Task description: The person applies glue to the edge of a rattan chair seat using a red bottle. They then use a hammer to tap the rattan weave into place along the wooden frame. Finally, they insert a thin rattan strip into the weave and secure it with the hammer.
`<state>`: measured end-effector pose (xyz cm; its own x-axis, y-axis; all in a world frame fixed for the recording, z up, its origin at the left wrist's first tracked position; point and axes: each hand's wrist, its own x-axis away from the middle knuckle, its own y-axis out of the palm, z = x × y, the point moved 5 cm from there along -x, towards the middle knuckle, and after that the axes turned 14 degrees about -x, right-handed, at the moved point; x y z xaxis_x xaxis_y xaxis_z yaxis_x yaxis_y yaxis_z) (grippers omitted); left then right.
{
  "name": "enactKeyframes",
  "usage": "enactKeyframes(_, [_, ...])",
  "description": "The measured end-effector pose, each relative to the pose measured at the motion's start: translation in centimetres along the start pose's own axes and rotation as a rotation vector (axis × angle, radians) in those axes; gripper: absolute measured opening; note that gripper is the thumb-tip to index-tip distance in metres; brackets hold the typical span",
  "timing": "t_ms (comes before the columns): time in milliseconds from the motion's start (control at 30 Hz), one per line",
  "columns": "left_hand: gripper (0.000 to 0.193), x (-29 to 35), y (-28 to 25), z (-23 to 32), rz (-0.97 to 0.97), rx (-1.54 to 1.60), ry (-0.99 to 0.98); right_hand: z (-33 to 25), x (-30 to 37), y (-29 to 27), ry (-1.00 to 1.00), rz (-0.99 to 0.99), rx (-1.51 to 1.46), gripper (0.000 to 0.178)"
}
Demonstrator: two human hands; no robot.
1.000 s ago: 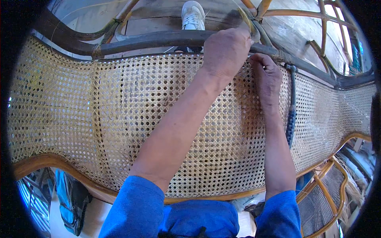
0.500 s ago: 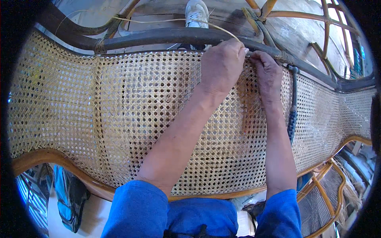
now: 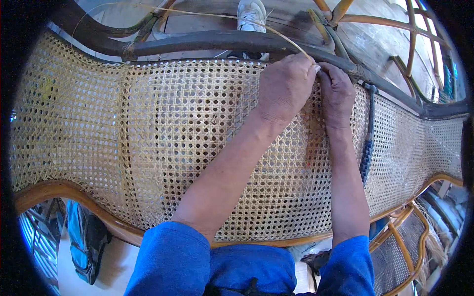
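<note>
The cane strand point(image 3: 276, 30) runs from the upper left of the frame to the upper centre, where the left hand point(image 3: 286, 86) is closed on its end. The right hand point(image 3: 337, 93), fingers curled, presses the woven cane panel point(image 3: 187, 143) just beside it, below the dark frame rail point(image 3: 207, 42). A white shoe point(image 3: 251, 11) shows at top centre.
</note>
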<state>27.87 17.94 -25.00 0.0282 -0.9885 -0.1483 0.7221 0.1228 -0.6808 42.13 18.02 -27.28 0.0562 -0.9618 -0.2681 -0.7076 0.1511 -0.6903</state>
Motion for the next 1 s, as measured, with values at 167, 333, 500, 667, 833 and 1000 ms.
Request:
enactKeyframes(167, [0.015,0.1,-0.3,0.0,0.021,-0.025,0.017,-0.5,-0.2,-0.1,-0.014,-0.084,-0.074,0.018])
enactKeyframes(333, [0.015,0.1,-0.2,0.0,0.017,-0.026,0.014,0.2,-0.4,0.0,-0.025,-0.148,-0.024,0.026])
enactKeyframes(500, [0.015,0.2,-0.5,-0.1,0.008,-0.018,0.006,0.1,-0.7,-0.4,-0.018,-0.209,-0.115,0.031])
enactKeyframes(667, [0.013,0.2,-0.6,-0.3,0.022,-0.056,0.016,0.4,-1.2,-0.5,-0.002,-0.307,-0.176,0.033])
enactKeyframes(833, [0.013,0.3,-0.2,-0.9,0.029,-0.122,0.018,0.2,-1.2,-0.2,-0.022,-0.334,-0.118,0.031])
enactKeyframes(1000, [0.014,0.3,-0.2,-1.1,0.022,-0.159,0.031,0.5,-1.4,-0.5,-0.052,-0.29,-0.114,0.024])
